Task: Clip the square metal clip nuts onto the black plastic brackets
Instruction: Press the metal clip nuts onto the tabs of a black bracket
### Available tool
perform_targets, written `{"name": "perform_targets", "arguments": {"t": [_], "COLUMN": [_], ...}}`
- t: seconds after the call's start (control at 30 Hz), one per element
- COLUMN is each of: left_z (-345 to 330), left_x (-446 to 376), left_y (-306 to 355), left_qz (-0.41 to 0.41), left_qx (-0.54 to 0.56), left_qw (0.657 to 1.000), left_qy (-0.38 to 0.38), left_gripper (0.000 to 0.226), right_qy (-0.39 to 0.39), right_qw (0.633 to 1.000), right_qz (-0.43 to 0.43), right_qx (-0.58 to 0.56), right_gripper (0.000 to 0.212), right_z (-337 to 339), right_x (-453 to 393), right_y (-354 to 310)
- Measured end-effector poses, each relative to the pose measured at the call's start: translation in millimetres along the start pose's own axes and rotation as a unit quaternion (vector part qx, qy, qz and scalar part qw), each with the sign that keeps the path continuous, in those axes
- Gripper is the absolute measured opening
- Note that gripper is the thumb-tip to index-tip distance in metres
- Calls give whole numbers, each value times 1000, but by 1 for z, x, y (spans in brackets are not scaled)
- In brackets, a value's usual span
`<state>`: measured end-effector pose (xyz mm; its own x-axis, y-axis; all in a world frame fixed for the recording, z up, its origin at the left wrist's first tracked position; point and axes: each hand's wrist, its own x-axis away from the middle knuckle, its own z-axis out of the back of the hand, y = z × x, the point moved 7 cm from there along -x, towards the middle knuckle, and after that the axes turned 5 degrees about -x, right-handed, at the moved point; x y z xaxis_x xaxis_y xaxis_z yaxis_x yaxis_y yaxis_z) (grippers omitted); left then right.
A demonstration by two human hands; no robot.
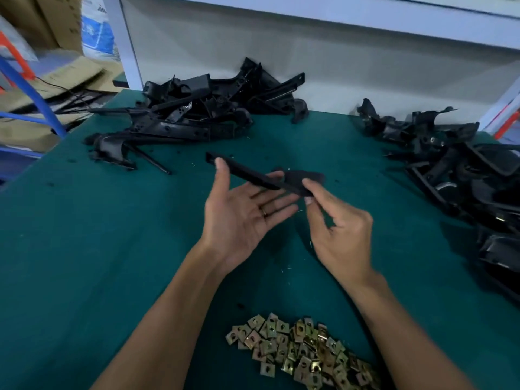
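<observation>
The bracket (264,175) held in the hands is motion-blurred; the right-hand bracket pile (461,170) runs off frame.

Showing no readable text anywhere; blue print on the white package (97,32), far beyond the fingers, staying too blurred.

Black bracket (261,175) between both hands

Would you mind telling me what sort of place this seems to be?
Probably a small factory assembly bench: a green-covered worktable holds heaps of black plastic brackets, a pile of loose metal clip nuts near the person, and cardboard boxes stacked to one side.
</observation>
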<state>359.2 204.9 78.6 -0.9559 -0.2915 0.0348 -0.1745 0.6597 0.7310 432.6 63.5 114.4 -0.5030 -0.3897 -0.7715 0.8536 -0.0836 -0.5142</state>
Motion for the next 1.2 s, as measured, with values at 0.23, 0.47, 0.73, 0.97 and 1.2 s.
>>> {"name": "perform_targets", "arguments": {"t": [0.23, 0.47, 0.73, 0.97, 1.2], "left_z": [-14, -12, -9, -44, -31], "left_x": [12, 25, 19, 24, 18], "left_y": [23, 39, 34, 38, 22], "left_qz": [18, 67, -5, -170, -228], "left_qx": [122, 33, -535, -751, -716], "left_qw": [976, 968, 842, 635, 641], "left_qy": [-178, -240, -73, 56, 157], "left_gripper": [119, 69, 34, 29, 48], "right_qy": [-64, -53, 59, 1, -95], "right_qw": [990, 981, 949, 930, 941], "right_qz": [-34, -41, -98, -183, -189], "right_qx": [-118, -184, -292, -318, -265], "right_gripper": [56, 40, 21, 24, 28], "right_z": [8, 24, 19, -5, -24], "right_x": [-4, -3, -2, 8, 18], "right_y": [4, 5, 1, -4, -4]}}
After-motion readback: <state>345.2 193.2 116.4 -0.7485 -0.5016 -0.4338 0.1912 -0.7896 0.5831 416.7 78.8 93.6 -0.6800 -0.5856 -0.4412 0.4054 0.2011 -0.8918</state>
